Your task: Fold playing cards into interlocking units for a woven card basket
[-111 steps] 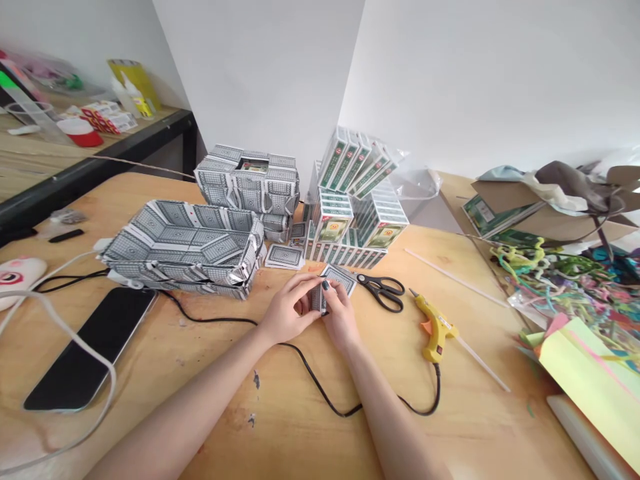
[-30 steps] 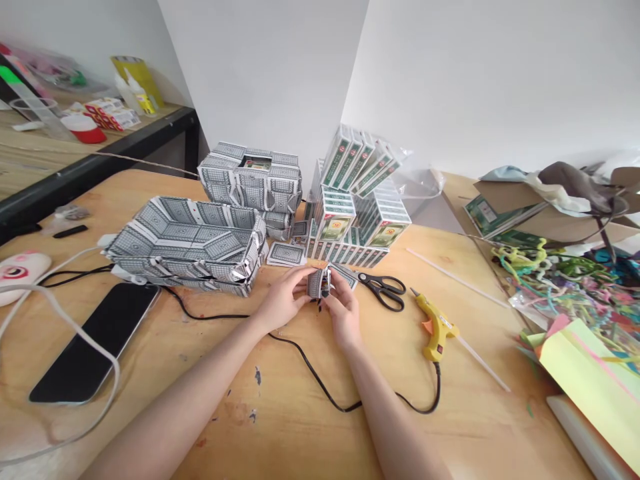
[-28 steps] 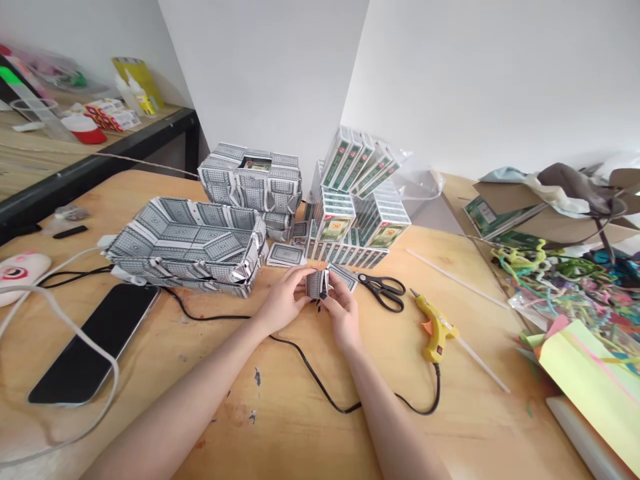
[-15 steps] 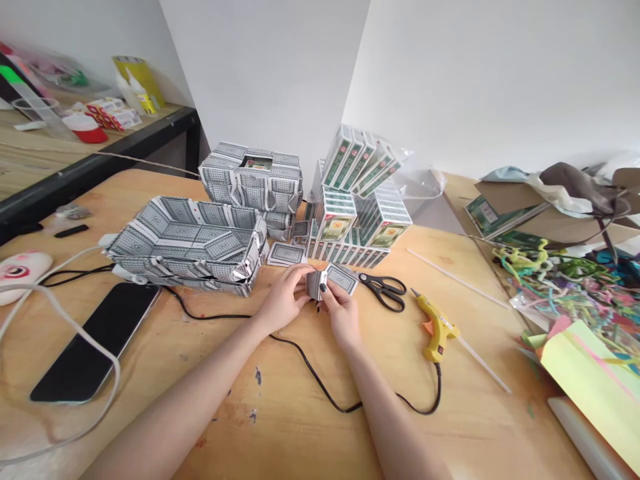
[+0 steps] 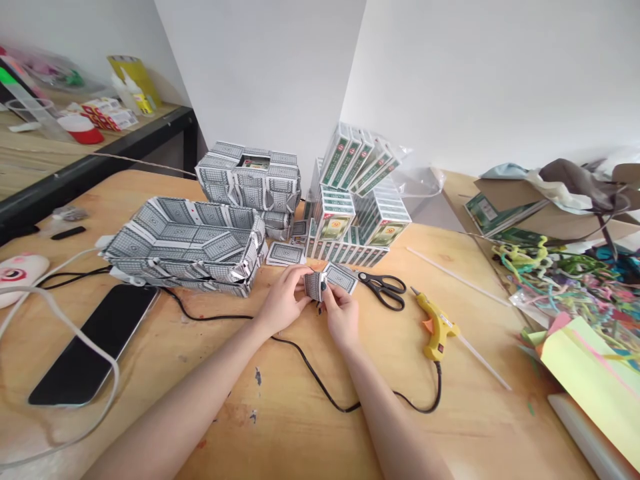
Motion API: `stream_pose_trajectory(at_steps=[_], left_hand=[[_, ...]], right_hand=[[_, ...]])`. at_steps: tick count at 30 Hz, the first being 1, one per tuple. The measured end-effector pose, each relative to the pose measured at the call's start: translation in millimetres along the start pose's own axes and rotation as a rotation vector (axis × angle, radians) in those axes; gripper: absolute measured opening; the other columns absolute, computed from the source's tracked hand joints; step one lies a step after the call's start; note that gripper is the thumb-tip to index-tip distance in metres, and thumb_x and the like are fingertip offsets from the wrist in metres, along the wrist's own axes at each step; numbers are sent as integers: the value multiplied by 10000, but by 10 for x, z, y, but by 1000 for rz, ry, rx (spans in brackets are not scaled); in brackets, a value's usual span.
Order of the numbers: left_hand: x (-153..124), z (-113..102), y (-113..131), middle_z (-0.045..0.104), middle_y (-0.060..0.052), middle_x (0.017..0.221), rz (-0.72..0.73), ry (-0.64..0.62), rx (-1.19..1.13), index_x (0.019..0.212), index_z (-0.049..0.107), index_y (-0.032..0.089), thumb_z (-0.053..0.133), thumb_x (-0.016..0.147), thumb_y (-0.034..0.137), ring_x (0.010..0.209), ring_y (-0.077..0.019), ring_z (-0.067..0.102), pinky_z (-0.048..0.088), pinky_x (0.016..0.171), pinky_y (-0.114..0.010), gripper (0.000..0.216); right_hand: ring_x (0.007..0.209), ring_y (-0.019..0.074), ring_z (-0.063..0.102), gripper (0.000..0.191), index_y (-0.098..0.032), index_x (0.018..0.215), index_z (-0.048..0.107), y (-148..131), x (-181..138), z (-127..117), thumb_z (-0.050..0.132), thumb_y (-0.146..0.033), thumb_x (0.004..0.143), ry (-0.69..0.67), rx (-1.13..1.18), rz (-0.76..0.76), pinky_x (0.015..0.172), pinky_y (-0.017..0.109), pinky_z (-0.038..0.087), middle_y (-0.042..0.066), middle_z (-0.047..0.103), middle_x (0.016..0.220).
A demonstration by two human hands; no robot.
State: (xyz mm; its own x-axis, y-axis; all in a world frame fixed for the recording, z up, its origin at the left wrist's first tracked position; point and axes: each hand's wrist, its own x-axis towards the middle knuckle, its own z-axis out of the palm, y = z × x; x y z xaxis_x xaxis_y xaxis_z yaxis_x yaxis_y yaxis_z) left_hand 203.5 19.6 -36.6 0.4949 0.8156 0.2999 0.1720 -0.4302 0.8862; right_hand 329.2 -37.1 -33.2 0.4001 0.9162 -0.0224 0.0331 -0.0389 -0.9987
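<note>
Between my two hands is a grey-patterned playing card, bent or folded, its patterned back toward me. My left hand pinches its left side with thumb and fingers. My right hand grips the right side, the dark-nailed thumb pressed on its edge. Another flat card lies just behind my right fingers; I cannot tell whether they touch it. Behind my left hand a small stack of cards rests on the table. Black-handled scissors lie right of the flat card.
A card-built tray and a card-built box stand left and behind. Boxed card decks are piled at the back. A yellow glue gun lies right, its black cable crossing the table. A phone lies left.
The bent card has turned slightly, so more of its patterned back faces me and its white edge shows less. Both hands stay in nearly the same place.
</note>
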Motion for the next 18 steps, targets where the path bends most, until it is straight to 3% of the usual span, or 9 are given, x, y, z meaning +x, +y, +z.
stream_pose_trajectory(at_steps=[11,14,16,18], left_hand=[[6,-2,18,449,-65,1130,-3,29,65,1080,458,210,563,667,33,855,-151,574,555,718,-340,461],[12,-8,13,450,-67,1141,-1,66,92,1075,466,207,549,654,12,868,-154,563,542,740,-343,471],[16,-12,16,454,-64,1137,10,80,105,1069,475,206,537,646,-2,882,-157,555,536,742,-333,476],[18,-16,25,455,-62,1133,16,84,113,1066,481,206,531,646,1,872,-156,553,536,722,-323,470]], right_hand=[[490,128,476,297,-171,691,604,11,-28,3,484,-423,791,78,-41,-2,506,249,408,-18,519,522],[634,159,552,258,-175,874,639,22,-34,22,516,-382,779,32,-11,-74,602,278,461,25,628,730],[746,184,583,328,-193,1036,606,42,-38,36,569,-329,741,-13,7,-103,671,309,482,49,646,929],[766,191,591,378,-200,1095,583,63,-39,42,579,-286,727,-44,-12,-114,703,329,486,54,642,991]])
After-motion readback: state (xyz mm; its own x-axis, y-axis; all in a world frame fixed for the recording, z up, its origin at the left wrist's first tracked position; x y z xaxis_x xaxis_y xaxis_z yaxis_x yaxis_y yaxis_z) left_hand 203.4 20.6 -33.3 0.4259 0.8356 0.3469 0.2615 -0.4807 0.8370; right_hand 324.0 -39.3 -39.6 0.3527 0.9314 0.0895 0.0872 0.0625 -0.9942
